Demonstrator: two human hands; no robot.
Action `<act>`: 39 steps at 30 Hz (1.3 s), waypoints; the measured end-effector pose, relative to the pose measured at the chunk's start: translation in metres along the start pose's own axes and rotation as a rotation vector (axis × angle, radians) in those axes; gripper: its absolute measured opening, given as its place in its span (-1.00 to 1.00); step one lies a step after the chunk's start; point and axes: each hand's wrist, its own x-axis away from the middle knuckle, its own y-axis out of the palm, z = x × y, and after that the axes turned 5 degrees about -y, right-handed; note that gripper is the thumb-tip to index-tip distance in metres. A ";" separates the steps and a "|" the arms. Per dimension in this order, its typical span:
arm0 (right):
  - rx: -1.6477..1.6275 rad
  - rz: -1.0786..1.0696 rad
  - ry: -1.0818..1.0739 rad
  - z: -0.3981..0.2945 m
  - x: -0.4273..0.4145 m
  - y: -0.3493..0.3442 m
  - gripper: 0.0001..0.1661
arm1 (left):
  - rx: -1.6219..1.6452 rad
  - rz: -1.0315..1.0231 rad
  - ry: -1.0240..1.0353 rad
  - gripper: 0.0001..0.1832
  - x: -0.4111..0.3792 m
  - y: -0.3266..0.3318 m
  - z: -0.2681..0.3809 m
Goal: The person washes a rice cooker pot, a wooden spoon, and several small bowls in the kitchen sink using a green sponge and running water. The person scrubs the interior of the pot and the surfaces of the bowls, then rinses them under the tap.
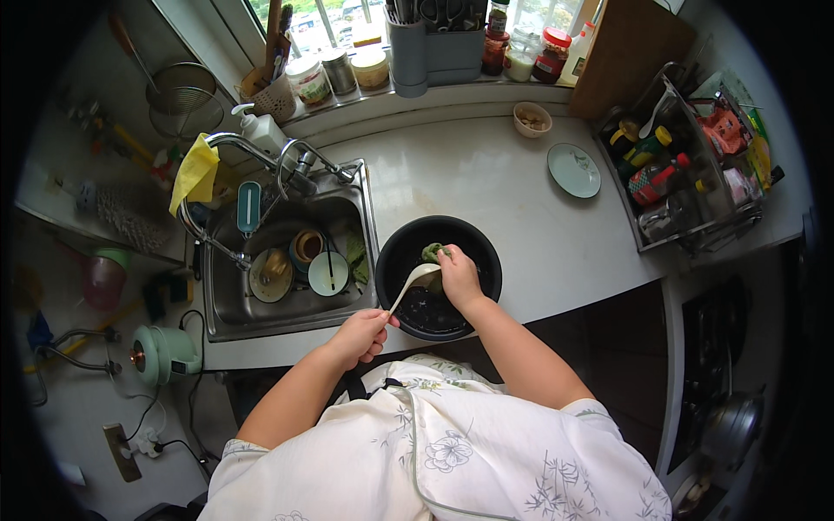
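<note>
A round black pot (386, 273) stands on the white countertop, to the right of the sink, close to the front edge. My left hand (363, 333) grips the handle of a pale ladle (417, 277), whose bowl is inside the pot. Over the pot, my right hand (460, 277) pinches a green scrubbing cloth or pad (433, 253) beside the ladle's bowl. Part of the ladle's bowl is hidden behind my right fingers. Wet spots or bubbles show on the pot's dark bottom.
The steel sink (287, 325) holds bowls (329, 273) and other dishes under a chrome faucet (225, 140). Farther back on the counter are a small bowl of food pieces (532, 120) and a pale green plate (573, 170). A rack (616, 195) of bottles stands at right.
</note>
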 end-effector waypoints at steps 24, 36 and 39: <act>0.261 -0.120 -0.586 -0.026 0.018 0.014 -0.68 | 0.436 -0.432 -0.201 -0.78 -0.014 0.005 0.009; -0.172 -0.351 -0.352 -0.038 0.036 0.003 -0.79 | 0.446 -0.357 -0.158 -0.91 -0.027 0.007 0.009; -0.258 -0.383 -0.329 -0.037 0.037 -0.004 -0.79 | 0.493 -0.493 -0.152 -0.93 -0.032 0.001 0.007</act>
